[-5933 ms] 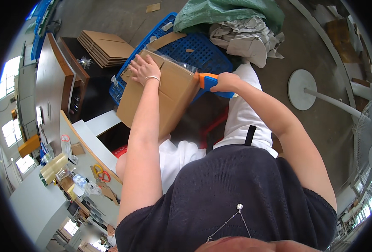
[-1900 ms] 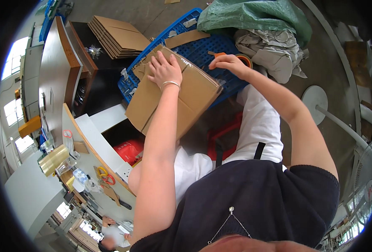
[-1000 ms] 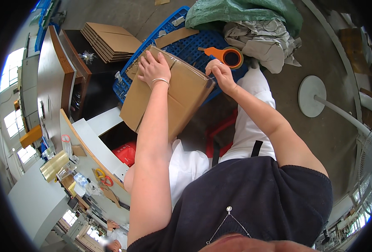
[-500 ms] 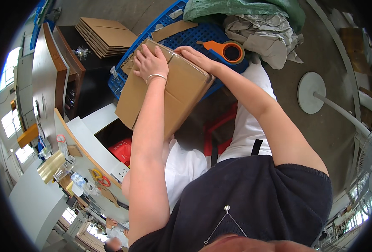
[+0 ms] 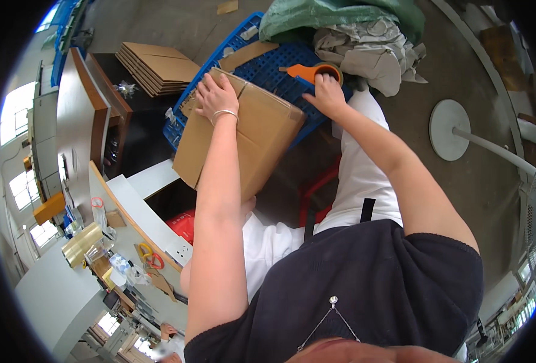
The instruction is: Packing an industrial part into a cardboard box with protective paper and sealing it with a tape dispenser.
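Observation:
A brown cardboard box [image 5: 259, 130] rests tilted against a blue plastic crate [image 5: 231, 41], in front of my body. My left hand [image 5: 217, 100], wearing a bracelet, lies flat on the box's upper left part with its fingers spread. Off the box's right side, my right hand [image 5: 328, 95] is at an orange-and-blue tape dispenser [image 5: 307, 73] lying on the crate. Its fingers curl over the tape roll, and the thumb stands off toward the box. The far side of the box is hidden.
Flattened cartons [image 5: 159, 65] are stacked on a dark cabinet at the left. Crumpled paper [image 5: 368, 51] sits by a green sack [image 5: 340, 17] beyond the crate. A fan's round base [image 5: 449, 129] stands right. Scissors [image 5: 151, 257] lie on the desk at lower left.
My right hand has left the box's upper right edge and moved right onto the tape dispenser. My left hand stays on the box.

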A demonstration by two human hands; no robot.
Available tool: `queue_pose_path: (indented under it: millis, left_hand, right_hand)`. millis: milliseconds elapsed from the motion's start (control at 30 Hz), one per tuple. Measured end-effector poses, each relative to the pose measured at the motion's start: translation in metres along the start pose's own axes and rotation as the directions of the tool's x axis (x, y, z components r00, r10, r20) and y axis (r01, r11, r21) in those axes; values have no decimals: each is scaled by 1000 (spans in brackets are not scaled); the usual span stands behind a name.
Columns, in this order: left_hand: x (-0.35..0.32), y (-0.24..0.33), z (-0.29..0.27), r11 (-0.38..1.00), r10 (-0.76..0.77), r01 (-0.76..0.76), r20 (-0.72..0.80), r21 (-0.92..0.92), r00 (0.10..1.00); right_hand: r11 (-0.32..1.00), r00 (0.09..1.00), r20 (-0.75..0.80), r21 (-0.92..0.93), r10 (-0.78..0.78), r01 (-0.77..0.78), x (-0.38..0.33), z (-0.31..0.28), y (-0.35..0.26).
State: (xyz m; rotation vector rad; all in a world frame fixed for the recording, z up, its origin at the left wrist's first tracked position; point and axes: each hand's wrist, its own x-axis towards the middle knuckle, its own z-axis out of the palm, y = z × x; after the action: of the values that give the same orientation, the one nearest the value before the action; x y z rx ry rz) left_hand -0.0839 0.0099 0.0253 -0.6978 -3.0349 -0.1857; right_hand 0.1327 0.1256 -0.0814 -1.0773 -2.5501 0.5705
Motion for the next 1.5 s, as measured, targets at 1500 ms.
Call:
queue_pose_path:
  millis: [1500]
  left_hand:
    - [-134, -120, -123, 367, 501, 336, 489, -867, 714]
  right_hand:
    - [471, 600, 690, 720, -406, -509, -151, -160, -179]
